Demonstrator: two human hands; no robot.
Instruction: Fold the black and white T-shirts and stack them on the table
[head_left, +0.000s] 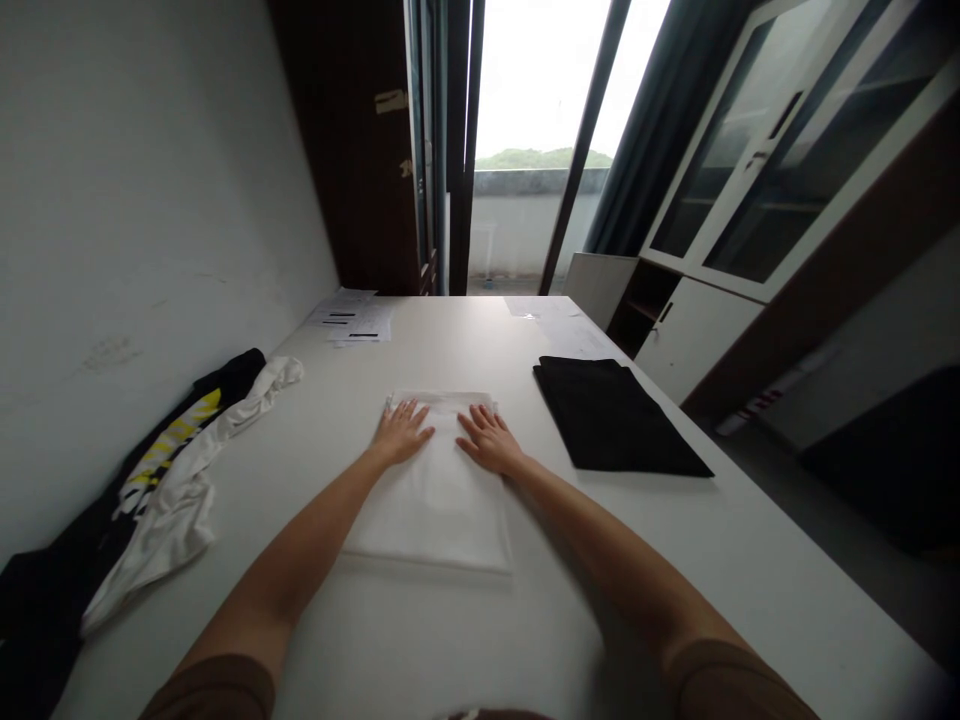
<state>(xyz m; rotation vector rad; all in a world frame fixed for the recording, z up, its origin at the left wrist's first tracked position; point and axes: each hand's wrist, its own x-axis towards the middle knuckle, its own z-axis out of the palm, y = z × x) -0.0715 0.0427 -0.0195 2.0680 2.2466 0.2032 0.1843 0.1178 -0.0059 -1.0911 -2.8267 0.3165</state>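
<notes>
A white folded cloth (439,515) lies flat in front of me on the white table (450,345). My left hand (402,432) rests on its far left part, palm down with the fingers spread. On the far right part lies my right hand (489,438), likewise flat with its fingers apart. Neither hand grips anything. Whether the cloth is a garment or a plain sheet, I cannot tell. To the right of my right hand sits a black folded cloth (619,415), apart from the white one.
Along the wall at left lie a rumpled white cloth (176,520) and a black garment (127,500) with a yellow and white print. Printed papers (356,318) are at the far left, and more papers (566,330) at the far right. A cabinet (739,170) stands beyond the right edge.
</notes>
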